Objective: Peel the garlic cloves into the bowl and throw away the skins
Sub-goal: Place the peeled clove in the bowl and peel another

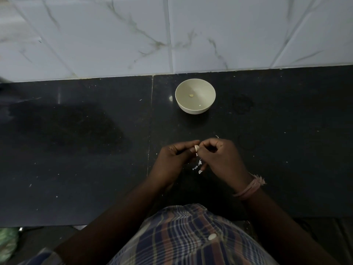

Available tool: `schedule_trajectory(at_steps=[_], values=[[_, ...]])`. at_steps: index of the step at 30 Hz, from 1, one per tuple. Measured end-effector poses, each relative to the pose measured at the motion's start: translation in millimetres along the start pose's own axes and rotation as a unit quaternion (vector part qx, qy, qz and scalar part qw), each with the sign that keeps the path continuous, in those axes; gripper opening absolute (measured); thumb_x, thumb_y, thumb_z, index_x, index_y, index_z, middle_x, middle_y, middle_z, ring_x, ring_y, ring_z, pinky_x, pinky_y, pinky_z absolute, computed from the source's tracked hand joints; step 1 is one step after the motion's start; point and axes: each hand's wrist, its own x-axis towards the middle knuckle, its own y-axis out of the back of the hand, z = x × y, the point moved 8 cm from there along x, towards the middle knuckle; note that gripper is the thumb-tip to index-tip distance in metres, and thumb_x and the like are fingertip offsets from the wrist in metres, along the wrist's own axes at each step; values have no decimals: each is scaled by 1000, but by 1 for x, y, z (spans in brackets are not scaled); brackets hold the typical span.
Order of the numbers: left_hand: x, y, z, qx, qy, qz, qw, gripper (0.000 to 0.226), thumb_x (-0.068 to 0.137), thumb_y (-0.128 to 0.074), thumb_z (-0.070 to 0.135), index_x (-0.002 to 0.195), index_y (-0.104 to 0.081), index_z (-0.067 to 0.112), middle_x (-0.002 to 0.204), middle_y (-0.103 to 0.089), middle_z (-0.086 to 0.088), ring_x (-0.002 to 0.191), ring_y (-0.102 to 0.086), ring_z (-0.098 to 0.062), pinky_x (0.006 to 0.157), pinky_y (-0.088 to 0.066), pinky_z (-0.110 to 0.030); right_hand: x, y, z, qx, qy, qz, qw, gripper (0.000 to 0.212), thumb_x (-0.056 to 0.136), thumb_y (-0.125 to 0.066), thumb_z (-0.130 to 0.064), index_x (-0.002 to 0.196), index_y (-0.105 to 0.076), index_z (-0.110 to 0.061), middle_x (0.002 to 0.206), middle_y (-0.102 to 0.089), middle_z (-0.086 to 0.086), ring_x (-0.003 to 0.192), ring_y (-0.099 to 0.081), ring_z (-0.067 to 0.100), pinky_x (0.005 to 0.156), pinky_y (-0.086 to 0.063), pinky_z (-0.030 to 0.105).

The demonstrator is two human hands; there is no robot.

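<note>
Pinching one garlic clove [197,148] together, both hands [198,155] work near a bowl [195,108] holding one peeled clove [191,95].

In front of you lies a dark counter [76,150] with a seam running front to back, flecked with pale specks. Behind it stands a white marble-veined tile wall [229,35]. A checked shirt [191,236] fills the bottom edge, and something green [7,241] sits at lower left.

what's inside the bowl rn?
One small yellowish piece, likely a peeled clove, lies near the middle of the bowl, plus a tiny white speck by the near wall. Nothing covers the interior.
</note>
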Motion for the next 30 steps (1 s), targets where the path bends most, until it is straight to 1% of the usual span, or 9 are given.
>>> schedule_trajectory(at_steps=[7, 12, 15, 20, 24, 25, 27, 29, 30], values=[[-1, -7, -10, -114, 43, -28, 992, 25, 99, -56, 3, 112, -77, 9, 118, -72, -22, 112, -63, -39, 108, -44, -55, 0, -1, 6, 43, -11, 7, 999, 10, 92, -67, -12, 86, -73, -8, 71, -74, 11, 56, -70, 34, 53, -56, 39], [-2, -9, -9, -155, 38, -48, 986, 27, 99, -53, -2, 116, -73, 4, 110, -75, -17, 94, -70, -20, 90, -57, -32, 3, -6, 15, 128, -43, 8, 991, 14, 96, -60, -5, 87, -69, 1, 61, -67, 10, 50, -61, 25, 52, -53, 34], [0, -8, -12, -196, 56, -38, 978, 27, 100, -50, -2, 117, -71, 2, 102, -74, -12, 86, -68, -13, 82, -57, -24, 3, -6, 23, 194, -67, 27, 978, 17, 98, -56, -4, 88, -67, 5, 64, -62, 12, 52, -57, 20, 50, -51, 32], [0, -6, -13, -222, 68, -22, 972, 27, 101, -49, -2, 119, -69, 0, 93, -70, -11, 83, -66, -14, 78, -58, -20, 4, 8, 32, 107, -71, 79, 989, 24, 98, -41, -8, 80, -57, -2, 65, -52, 11, 55, -50, 21, 44, -42, 30], [0, -4, -13, -234, 67, -10, 970, 28, 101, -49, -3, 123, -66, -3, 96, -71, -12, 85, -68, -14, 77, -58, -21, 5, 9, 31, -36, -29, 96, 994, 50, 100, -46, -44, 77, -53, -1, 65, -55, 18, 56, -50, 28, 54, -47, 44], [-1, -3, -13, -236, 66, -5, 969, 28, 101, -49, -3, 122, -66, -2, 96, -72, -12, 86, -68, -15, 77, -59, -22, 5, 9, 29, -88, -11, 97, 991, 50, 101, -49, -45, 75, -54, -2, 64, -56, 15, 56, -51, 26, 58, -47, 44], [0, 0, -14, -236, 65, 11, 969, 25, 99, -54, -2, 118, -69, 0, 99, -73, -12, 88, -69, -15, 77, -59, -22, 5, 6, 26, -152, 21, 98, 983, 36, 99, -59, -35, 76, -59, -8, 65, -58, 1, 59, -54, 13, 63, -48, 40], [0, 4, -14, -230, 59, 27, 971, 21, 96, -59, -1, 113, -71, 1, 99, -74, -12, 88, -71, -15, 77, -59, -22, 5, 0, 26, -156, 43, 89, 983, 7, 95, -68, -23, 92, -67, -17, 82, -67, -8, 76, -62, 3, 73, -53, 31], [0, 5, -14, -228, 55, 34, 971, 21, 95, -60, -2, 112, -72, 1, 98, -74, -11, 86, -71, -14, 76, -58, -21, 5, -4, 26, -156, 52, 80, 983, 6, 94, -68, -18, 99, -69, -19, 90, -69, -10, 84, -64, 3, 79, -55, 30]])
